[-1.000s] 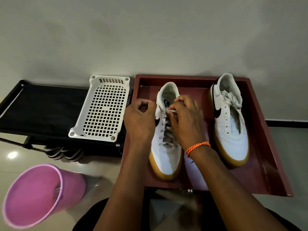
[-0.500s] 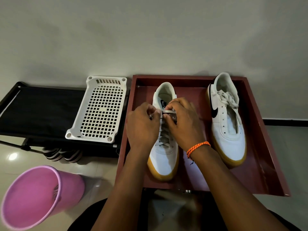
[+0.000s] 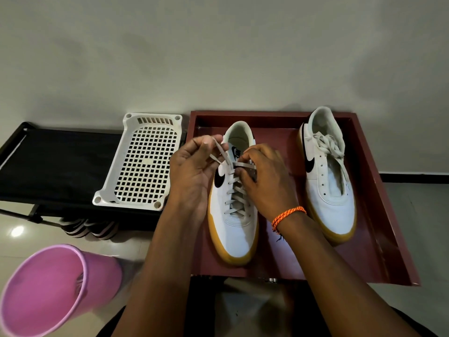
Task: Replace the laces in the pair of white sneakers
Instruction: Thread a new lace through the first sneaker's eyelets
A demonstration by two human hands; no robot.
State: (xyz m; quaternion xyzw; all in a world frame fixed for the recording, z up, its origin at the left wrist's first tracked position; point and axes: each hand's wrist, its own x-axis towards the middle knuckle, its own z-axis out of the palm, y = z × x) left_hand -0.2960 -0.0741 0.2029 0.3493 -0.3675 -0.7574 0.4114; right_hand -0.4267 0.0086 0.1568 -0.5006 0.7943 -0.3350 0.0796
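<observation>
The limp, flat lace (image 3: 222, 154) was pinched near its end by left hand (image 3: 194, 171); right hand (image 3: 264, 178) pinched the crossing. Best gripped near tips.

A white perforated plastic basket (image 3: 143, 164) rests on a black fabric-topped rack (image 3: 60, 166) against a pale wall (image 3: 218, 49). Striped footwear (image 3: 90, 228), partly hidden, sits beneath the rack on the glossy tiled floor (image 3: 14, 242). A pink bucket (image 3: 56, 290) lies tilted at lower left. A dark red tray (image 3: 379, 215) sits right of the basket.
</observation>
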